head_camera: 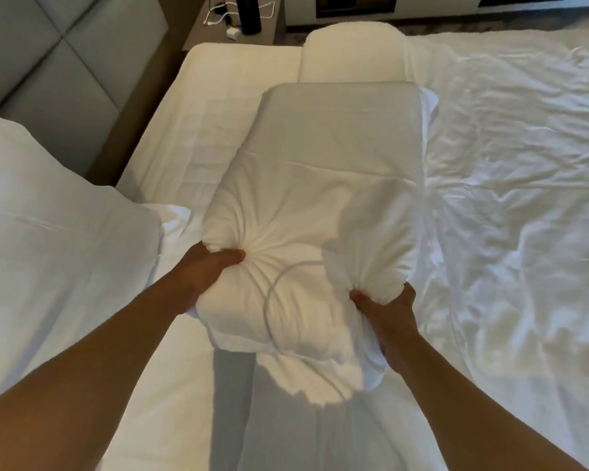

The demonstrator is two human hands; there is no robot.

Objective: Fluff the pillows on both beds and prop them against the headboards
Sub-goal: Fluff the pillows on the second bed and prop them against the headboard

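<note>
Both grips, left hand [215, 266] and right hand [385, 304], clamp pillow [320, 185] | lengthwise away.

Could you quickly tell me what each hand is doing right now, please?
Left hand: closed, gripping the near-left corner of the pillow.
Right hand: closed, gripping the near-right corner of the same pillow.

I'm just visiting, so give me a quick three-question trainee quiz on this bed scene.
1. True or false: both hands grip the pillow.
2. The black bottle stands on: A) the bed, B) the nightstand, C) the floor?
3. Fill in: the left hand and right hand each bunch a near ____ of the pillow.

Key: 1 true; 2 B; 3 corner.
</note>
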